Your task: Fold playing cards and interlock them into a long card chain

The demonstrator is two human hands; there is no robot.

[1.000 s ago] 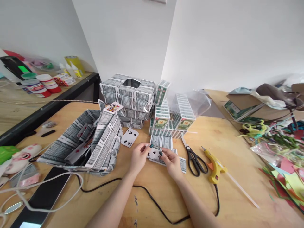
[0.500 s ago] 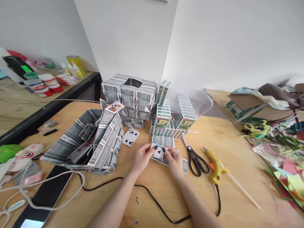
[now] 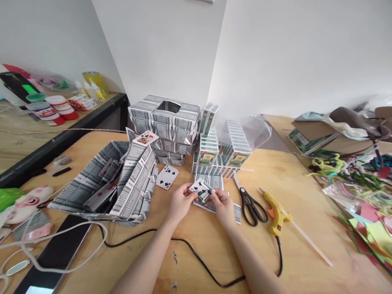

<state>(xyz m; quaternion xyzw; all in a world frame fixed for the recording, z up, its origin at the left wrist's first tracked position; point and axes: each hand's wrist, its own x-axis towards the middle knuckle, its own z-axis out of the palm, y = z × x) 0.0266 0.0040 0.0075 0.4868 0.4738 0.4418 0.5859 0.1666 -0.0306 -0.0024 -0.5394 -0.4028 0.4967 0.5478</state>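
Left hand (image 3: 180, 202): thumb and fingers pinched on the left part of a playing card, thumb on the upper face.
Right hand (image 3: 223, 206): thumb and fingers pinched at the card's right end.
Playing card (image 3: 200, 187): between the two hands, club face up, set at a slant; whether it is single or layered cannot be told.
Face-down cards (image 3: 214, 180): grey-patterned, on the bench (image 3: 275, 171), under and just beyond both hands.
Loose club card (image 3: 167, 177): face up, beyond and to the left of the left hand.
Card-built basket (image 3: 134, 175): well left of the left hand, its walls of folded cards, further pieces inside.
Jack card (image 3: 146, 138): atop the basket's far right corner.
Card-covered box (image 3: 165, 122): beyond the left hand, with an opening in the top.
Card packs (image 3: 208, 151): stacked beyond both hands, a clear wrapper at the right-hand stack.
Scissors (image 3: 252, 206): right of the right hand, black handles nearer the person.
Glue gun (image 3: 278, 214): yellow, farther right of the right hand, nozzle pointing away, clear glue stick (image 3: 312, 244) trailing from its rear.
Black cord (image 3: 194, 250): nearer the person than both hands, passing between the forearms.
Coloured paper (image 3: 372, 228): far right of the right hand.
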